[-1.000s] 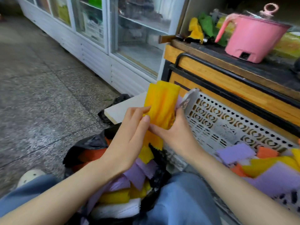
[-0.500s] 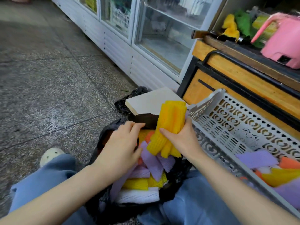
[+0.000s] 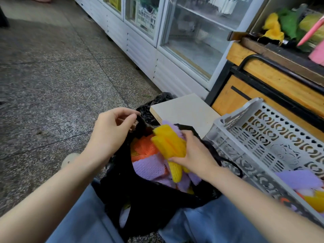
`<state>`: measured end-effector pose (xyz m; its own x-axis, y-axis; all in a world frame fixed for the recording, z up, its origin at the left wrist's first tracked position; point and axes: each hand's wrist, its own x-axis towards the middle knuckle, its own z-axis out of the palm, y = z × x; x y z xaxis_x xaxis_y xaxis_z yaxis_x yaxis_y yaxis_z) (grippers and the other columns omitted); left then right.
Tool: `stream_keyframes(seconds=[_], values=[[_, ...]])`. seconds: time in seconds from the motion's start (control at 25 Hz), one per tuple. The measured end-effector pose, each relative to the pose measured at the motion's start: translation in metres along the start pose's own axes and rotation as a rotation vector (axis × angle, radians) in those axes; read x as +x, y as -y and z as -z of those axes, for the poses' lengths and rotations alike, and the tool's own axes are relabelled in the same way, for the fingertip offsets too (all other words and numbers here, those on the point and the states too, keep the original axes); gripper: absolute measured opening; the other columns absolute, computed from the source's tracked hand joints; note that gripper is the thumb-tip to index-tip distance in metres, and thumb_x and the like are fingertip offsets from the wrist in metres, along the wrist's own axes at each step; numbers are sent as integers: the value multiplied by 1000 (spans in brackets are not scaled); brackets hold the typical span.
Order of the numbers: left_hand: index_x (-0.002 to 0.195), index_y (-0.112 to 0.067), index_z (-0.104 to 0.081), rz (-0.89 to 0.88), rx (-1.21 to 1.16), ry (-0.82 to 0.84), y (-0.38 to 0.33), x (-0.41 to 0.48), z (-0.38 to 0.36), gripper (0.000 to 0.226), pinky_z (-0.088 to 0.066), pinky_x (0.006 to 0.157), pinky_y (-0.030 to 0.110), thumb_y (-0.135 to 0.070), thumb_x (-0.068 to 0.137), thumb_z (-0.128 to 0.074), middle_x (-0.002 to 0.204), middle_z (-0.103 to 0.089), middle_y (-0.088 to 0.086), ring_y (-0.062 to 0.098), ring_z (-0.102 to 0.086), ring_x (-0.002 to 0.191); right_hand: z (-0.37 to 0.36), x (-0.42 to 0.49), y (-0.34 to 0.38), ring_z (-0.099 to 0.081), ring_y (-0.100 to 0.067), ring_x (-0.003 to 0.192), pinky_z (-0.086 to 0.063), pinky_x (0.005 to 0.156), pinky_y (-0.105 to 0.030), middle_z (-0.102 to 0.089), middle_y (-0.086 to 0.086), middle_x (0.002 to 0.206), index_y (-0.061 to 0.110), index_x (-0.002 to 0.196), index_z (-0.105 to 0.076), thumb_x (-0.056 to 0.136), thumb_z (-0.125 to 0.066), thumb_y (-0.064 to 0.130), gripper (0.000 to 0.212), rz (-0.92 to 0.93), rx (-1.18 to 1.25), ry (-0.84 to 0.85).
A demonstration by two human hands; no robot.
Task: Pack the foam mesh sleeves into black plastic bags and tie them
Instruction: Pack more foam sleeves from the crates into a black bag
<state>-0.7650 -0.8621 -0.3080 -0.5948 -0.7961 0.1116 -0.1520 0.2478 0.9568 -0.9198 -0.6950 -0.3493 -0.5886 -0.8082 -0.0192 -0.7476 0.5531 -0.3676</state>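
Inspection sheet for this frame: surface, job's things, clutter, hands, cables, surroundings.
Surface: grey stone floor.
Job's things: black bag open, purple sleeves inside; yellow sleeves at its mouth; grey crate holds more.
Clutter: white board beside the bag.
Hands: left hand pinches bag rim; right hand grips yellow sleeves.
Cables: nothing seen.
Surroundings: glass-door coolers, wooden counter.

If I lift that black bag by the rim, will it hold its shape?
Probably not: the black bag is thin film, visibly crumpled and slumping where the left hand pinches its rim. Likely light for its bulk, since only foam mesh sleeves fill it.
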Motion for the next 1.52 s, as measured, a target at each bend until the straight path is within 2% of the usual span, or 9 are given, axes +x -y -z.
stream_keyframes(seconds=[0.16, 0.4, 0.56, 0.72, 0.96, 1.04, 1.2, 1.36, 1.52], values=[[79, -27, -68, 2, -148, -42, -5, -3, -9, 25, -44, 55, 9, -7, 91, -58, 62, -63, -1, 0, -55, 51, -21, 17, 28, -46, -23, 120, -43, 92, -37, -48, -2, 131, 19, 136, -35, 72, -75, 45, 79, 240, -221, 266], [111, -12, -66, 27, 187, 123, 15, 3, 14, 26, -44, 69, 26, -10, 85, -65, 65, -58, -6, 9, -54, 53, -23, 57, 7, -46, -27, 122, -43, 90, -39, -48, -7, 132, 13, 137, -29, 78, -70, 45, 78, -31, -353, 83], [95, -13, -74, 41, 319, 157, 26, 5, 29, 14, -40, 64, 23, -14, 88, -62, 57, -58, -11, 1, -48, 47, -38, 61, 7, -37, -25, 125, -36, 95, -34, -40, -8, 134, 16, 139, -30, 82, -66, 43, 72, 16, -451, -4], [79, -25, -67, 48, 61, 60, 18, 5, 24, 20, -37, 48, 12, -13, 91, -58, 42, -50, -10, 0, -45, 41, -68, 58, 8, -42, -26, 123, -37, 92, -34, -46, -8, 134, 16, 140, -30, 84, -63, 42, 70, 52, -524, 196], [84, -27, -68, -12, 90, 63, 19, 5, 14, 15, -37, 54, 19, -16, 90, -59, 44, -52, -16, -3, -45, 43, -55, 57, -1, -32, -26, 134, -25, 109, -33, -35, -12, 147, 7, 142, -28, 92, -45, 50, 68, 126, -364, 191], [86, -24, -67, -47, 145, 75, 16, 5, 11, 12, -35, 55, 20, -16, 89, -59, 47, -53, -18, -4, -46, 46, -35, 44, -4, -25, -21, 139, -17, 111, -28, -28, -7, 152, 10, 146, -25, 95, -39, 48, 65, 232, -345, 155], [93, -19, -64, -166, 280, 125, -4, 6, -7, 10, -32, 66, 20, -13, 90, -58, 71, -55, -13, -1, -46, 60, 15, -2, -18, -36, -10, 129, -24, 102, -16, -46, 2, 137, 15, 137, -41, 95, -45, 40, 49, 272, -100, -41], [104, -8, -61, -425, 545, 217, -20, 4, -43, 16, -39, 87, 34, -14, 90, -56, 98, -54, 8, 26, -54, 94, 75, -61, -54, -45, 0, 108, -29, 90, -4, -52, 8, 114, 20, 121, -52, 97, -42, 38, 32, 165, 39, -279], [98, -9, -62, -667, 686, 306, -44, -7, -99, 34, -41, 78, 43, -31, 82, -40, 92, -55, 13, 35, -53, 87, 119, -115, -125, -43, 2, 108, -34, 90, -20, -49, 10, 119, 30, 120, -46, 92, -40, 38, 30, -56, -5, -405]])
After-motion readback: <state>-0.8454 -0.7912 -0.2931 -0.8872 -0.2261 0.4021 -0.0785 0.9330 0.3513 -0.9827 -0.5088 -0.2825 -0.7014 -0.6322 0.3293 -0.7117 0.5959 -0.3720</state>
